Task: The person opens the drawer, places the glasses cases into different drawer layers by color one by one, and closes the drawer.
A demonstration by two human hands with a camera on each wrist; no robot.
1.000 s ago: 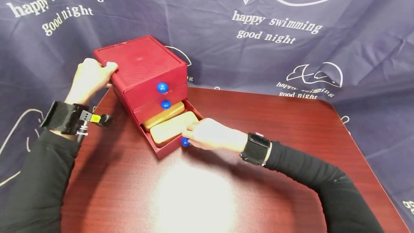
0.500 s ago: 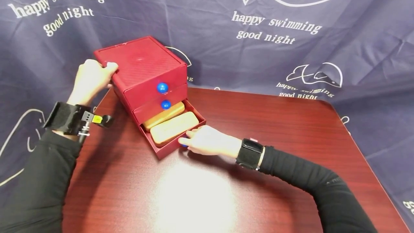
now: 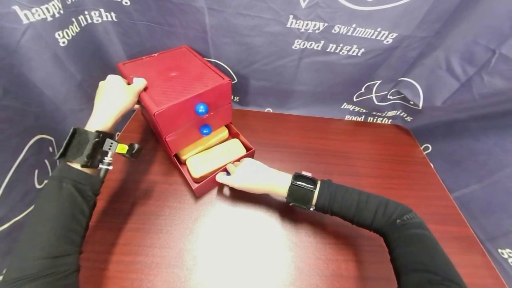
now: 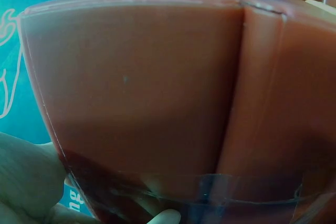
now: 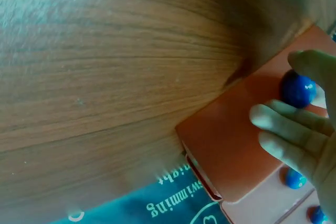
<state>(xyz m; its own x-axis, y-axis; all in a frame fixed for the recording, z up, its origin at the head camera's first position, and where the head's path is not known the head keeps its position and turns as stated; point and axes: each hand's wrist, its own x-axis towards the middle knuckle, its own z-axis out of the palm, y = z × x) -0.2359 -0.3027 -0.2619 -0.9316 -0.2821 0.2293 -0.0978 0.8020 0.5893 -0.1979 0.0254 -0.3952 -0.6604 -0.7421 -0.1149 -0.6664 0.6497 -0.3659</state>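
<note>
A red three-drawer box [image 3: 176, 77] with blue ball knobs stands at the table's far left. Its bottom drawer [image 3: 204, 185] is pulled out and holds two tan cases [image 3: 214, 158], side by side. My right hand [image 3: 226, 177] lies against that drawer's front. In the right wrist view its fingers [image 5: 283, 116] are fairly straight on the panel, and the bottom knob [image 5: 296, 88] sits between thumb and index finger. My left hand [image 3: 132, 90] grips the box's top rear-left corner, thumb on the lid. The left wrist view shows the box [image 4: 147, 87] filling the frame.
The dark red wooden table [image 3: 320, 154] stretches right and toward me, with a bright glare patch in front. A navy cloth [image 3: 340, 34] with white print hangs behind it and drapes past the right edge. The upper two drawers are closed.
My right hand has come off the front tan case and dropped to the bottom drawer's front, around its knob. The drawer, the box and my left hand have stayed put.
</note>
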